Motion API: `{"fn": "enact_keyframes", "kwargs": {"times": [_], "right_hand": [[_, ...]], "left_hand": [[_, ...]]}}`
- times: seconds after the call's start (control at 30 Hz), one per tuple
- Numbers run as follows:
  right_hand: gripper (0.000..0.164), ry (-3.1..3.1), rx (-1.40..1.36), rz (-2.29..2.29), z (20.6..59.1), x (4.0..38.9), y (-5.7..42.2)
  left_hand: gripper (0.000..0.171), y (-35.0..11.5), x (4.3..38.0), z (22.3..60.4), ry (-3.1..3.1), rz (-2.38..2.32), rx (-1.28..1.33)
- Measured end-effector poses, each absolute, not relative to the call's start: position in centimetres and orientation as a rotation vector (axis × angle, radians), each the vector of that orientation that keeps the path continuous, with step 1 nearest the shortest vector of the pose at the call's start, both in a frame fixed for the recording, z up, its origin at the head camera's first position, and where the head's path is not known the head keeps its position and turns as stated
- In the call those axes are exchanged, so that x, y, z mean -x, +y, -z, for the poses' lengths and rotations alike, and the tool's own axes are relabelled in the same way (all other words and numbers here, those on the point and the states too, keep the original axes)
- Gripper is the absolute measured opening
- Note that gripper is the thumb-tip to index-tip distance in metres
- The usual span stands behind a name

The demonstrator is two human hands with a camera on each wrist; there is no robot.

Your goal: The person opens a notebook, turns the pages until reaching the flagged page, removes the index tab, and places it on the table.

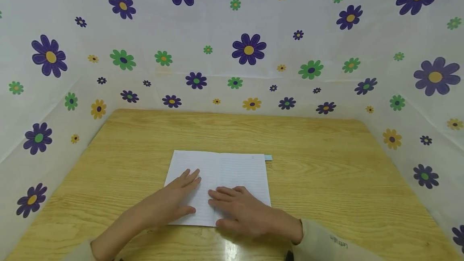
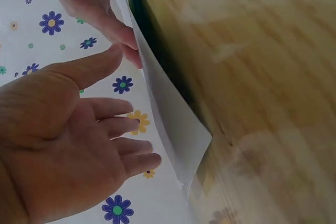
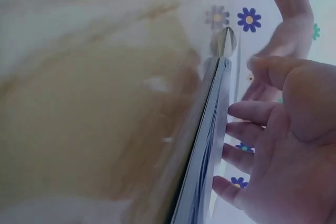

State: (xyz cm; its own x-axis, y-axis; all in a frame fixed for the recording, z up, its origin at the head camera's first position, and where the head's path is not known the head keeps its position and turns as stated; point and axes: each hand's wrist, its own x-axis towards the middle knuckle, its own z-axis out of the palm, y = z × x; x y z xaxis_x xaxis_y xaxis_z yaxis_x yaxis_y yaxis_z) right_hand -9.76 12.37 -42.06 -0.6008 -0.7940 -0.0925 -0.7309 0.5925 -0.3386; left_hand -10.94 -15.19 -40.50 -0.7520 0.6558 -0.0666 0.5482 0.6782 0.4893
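Note:
An open notebook (image 1: 239,168) with lined white pages lies on the wooden table, its fold running down the middle. Over the left page is my left hand (image 1: 174,202), fingers extended and slightly spread. My right hand (image 1: 243,210) lies across the right page, its fingertips reaching the fold. In the right wrist view, the fingertips of the right hand (image 3: 273,140) touch the page above the notebook's stacked sheets (image 3: 205,140). The left wrist view shows the left hand (image 2: 79,140) with relaxed fingers just above the page, whose lower corner (image 2: 197,135) lifts a little off the table.
The wooden table (image 1: 326,164) extends around the notebook on all sides. A pale blue tab (image 1: 268,157) sticks out at the notebook's upper right edge. White cloth (image 1: 203,23) printed with purple, green and yellow flowers stands behind and along both sides.

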Motion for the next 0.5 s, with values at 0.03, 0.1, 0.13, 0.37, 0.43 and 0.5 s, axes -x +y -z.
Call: {"fn": "enact_keyframes", "kwargs": {"times": [0.03, 0.1, 0.13, 0.37, 0.43, 0.5], "right_hand": [[0.055, 2.584, 1.265, 0.406, 42.0, 9.8, 12.4], [0.055, 2.563, 1.259, 0.446, 41.9, 9.9, 12.6], [0.054, 2.552, 1.257, 0.468, 41.9, 9.9, 12.7], [0.055, 2.473, 1.179, 0.662, 42.0, 10.1, 13.6], [0.055, 2.479, 1.126, 0.711, 42.0, 10.1, 13.9], [0.055, 2.512, 1.084, 0.731, 41.9, 10.0, 14.3]], "left_hand": [[0.073, -15.2, 10.9, 40.6, 2.646, -0.637, -0.980], [0.073, -15.3, 10.9, 40.7, 2.620, -0.597, -0.978], [0.073, -15.3, 10.8, 40.7, 2.609, -0.577, -0.972], [0.077, -15.4, 10.8, 41.2, 2.594, -0.556, -0.896], [0.077, -15.4, 10.8, 41.1, 2.610, -0.541, -0.871], [0.078, -15.3, 10.9, 41.1, 2.625, -0.520, -0.860]]}}
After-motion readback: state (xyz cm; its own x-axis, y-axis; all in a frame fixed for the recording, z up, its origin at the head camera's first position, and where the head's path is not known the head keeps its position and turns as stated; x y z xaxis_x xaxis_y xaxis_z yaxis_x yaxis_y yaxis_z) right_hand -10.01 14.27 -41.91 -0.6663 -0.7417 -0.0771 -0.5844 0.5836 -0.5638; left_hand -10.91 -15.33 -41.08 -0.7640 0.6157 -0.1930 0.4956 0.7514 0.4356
